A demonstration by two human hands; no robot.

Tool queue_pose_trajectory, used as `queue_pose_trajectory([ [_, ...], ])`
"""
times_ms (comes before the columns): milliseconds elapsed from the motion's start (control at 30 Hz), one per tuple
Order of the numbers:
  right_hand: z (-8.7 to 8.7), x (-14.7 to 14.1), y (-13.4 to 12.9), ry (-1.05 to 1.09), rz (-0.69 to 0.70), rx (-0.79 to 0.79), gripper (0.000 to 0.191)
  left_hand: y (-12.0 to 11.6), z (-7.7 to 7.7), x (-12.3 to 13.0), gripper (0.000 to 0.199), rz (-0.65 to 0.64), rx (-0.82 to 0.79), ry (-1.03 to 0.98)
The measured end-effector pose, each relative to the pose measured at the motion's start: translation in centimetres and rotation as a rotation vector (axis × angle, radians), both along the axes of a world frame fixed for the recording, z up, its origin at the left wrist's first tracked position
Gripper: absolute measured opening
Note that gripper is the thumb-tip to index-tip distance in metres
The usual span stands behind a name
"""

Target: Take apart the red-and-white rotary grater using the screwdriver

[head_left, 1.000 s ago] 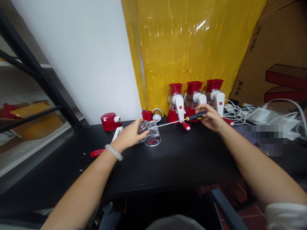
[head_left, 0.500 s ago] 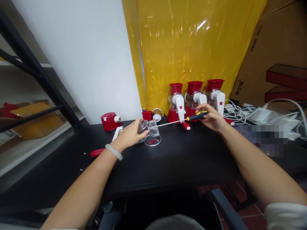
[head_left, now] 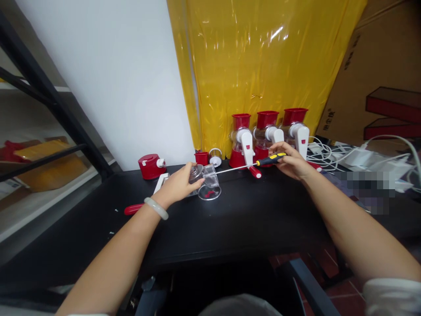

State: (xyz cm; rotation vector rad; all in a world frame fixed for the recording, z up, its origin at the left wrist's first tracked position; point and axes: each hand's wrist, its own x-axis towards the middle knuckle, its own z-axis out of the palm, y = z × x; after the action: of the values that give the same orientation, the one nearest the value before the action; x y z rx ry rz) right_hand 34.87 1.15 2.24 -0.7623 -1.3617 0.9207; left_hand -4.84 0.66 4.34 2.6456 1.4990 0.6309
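My left hand (head_left: pixel 179 184) is closed around a clear plastic grater housing (head_left: pixel 210 192) lying on its side on the black table. In my right hand (head_left: pixel 291 161) is a screwdriver (head_left: pixel 271 159) with a black and yellow handle, its fingers wrapped round the grip. The long metal shaft points left, and its tip reaches into the clear housing; exactly where the tip sits is too small to tell. Beside my left wrist a white crank with a red handle (head_left: pixel 133 209) lies partly hidden under the hand.
Three red and white rotary graters (head_left: pixel 241 145) stand at the back right. A red base (head_left: pixel 149 166), a red pusher (head_left: pixel 201 158) and a grating drum (head_left: pixel 215 156) line the back edge. White cables and adapters (head_left: pixel 365 160) are heaped at right, before a cardboard box (head_left: pixel 355 79).
The screwdriver handle has turned a little in my right fingers, showing more of its yellow patches. My left hand and the clear housing stay in place.
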Motion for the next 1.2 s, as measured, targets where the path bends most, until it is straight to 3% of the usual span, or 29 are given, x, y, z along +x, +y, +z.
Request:
queue_pose_trajectory([
  [433,-0.08,-0.07,0.02,-0.042,-0.035,-0.011,0.034,-0.02,0.13,0.08,0.062,0.018,-0.016,0.007],
  [667,0.28,0.54,-0.28,-0.002,0.122,-0.138,0.036,0.03,0.01,0.05,0.063,0.021,-0.022,-0.002],
  [767,0.34,0.46,-0.15,0.030,0.098,-0.173,0.030,0.06,-0.02,0.01,0.061,0.017,-0.016,0.003],
  [900,0.13,0.06,0.26,0.053,0.018,-0.147,0.026,0.12,-0.05,-0.03,0.060,0.001,0.005,0.003],
  [1200,0.23,-0.24,0.15,0.057,-0.013,-0.002,0.033,0.01,0.05,0.03,0.062,0.011,-0.009,0.008],
])
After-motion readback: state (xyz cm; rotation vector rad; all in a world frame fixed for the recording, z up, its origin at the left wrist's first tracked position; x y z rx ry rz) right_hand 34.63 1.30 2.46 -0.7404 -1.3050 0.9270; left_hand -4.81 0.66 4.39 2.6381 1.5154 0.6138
